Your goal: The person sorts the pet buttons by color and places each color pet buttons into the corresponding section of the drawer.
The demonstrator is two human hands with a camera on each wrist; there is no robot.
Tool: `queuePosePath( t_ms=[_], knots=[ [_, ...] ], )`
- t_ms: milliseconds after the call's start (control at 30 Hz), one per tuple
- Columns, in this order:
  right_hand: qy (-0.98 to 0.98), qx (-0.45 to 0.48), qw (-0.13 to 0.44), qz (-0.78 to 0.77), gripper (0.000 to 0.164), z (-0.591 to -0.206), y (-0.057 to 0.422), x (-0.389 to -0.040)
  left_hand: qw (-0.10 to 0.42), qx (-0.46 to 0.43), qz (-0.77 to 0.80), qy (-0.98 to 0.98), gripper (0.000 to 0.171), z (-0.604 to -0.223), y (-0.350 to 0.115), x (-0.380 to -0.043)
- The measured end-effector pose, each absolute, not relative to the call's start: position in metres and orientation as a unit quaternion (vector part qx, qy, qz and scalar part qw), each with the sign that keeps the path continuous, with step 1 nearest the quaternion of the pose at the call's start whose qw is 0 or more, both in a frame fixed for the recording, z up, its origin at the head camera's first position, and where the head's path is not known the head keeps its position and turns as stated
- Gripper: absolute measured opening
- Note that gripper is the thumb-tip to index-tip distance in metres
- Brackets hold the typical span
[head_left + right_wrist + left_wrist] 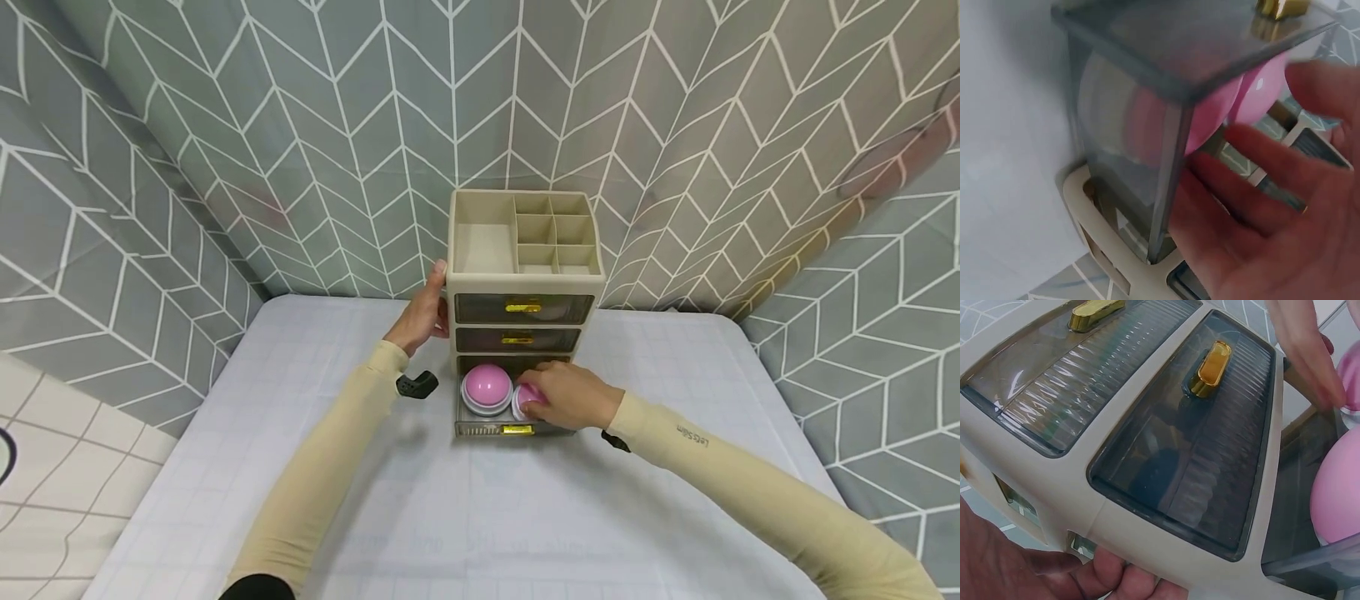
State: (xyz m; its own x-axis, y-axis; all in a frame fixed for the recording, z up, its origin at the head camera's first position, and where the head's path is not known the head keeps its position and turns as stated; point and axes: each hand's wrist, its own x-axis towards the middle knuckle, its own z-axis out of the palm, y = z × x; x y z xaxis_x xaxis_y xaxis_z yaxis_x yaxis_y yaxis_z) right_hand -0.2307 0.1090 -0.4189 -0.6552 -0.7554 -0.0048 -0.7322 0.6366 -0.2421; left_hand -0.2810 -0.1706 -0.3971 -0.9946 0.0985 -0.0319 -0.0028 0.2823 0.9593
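Observation:
A beige desktop drawer organizer (527, 283) stands upright, its bottom drawer (480, 430) pulled out. Inside that drawer sit two white jars with domed pink lids, the left jar (487, 387) in full view and the right jar (527, 398) partly covered by fingers. My right hand (566, 393) reaches over the drawer's right side and holds the right jar, fingers and thumb about its pink dome (1263, 94). At the organizer's left side, my left hand (422, 312) grips the side wall, its curled fingers (1132, 581) against the edge by the side openings.
Two smoky drawers with gold handles, the upper drawer (480, 309) and the middle drawer (480, 340), are closed. The top tray (483, 246) has several compartments. A white cloth covers the table (465, 517), and a patterned grey curtain (420, 100) hangs close behind.

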Motion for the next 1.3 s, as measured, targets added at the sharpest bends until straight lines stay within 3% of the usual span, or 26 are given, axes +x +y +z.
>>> queuePosePath(
  t_ms=[300,600,700,967,1300],
  knots=[
    [0.907,-0.356,-0.097,-0.203,0.018,-0.425,0.121,-0.199,0.05,0.03,0.597,0.8,0.097,-0.398,-0.167,-0.277],
    [0.902,-0.295,-0.141,-0.281,0.005,-0.438,0.132,-0.161,0.046,0.032,0.596,0.801,0.096,-0.398,-0.168,-0.276],
    [0.899,-0.273,-0.095,-0.328,0.013,-0.443,0.134,-0.149,0.049,0.033,0.592,0.804,0.094,-0.397,-0.168,-0.275],
    [0.833,-0.192,0.154,-0.495,0.029,-0.464,0.131,-0.133,0.048,0.027,0.592,0.804,0.095,-0.394,-0.168,-0.276],
    [0.746,-0.077,0.28,-0.599,0.045,-0.482,0.116,-0.129,0.041,0.028,0.589,0.807,0.1,-0.394,-0.169,-0.276]
  ],
)
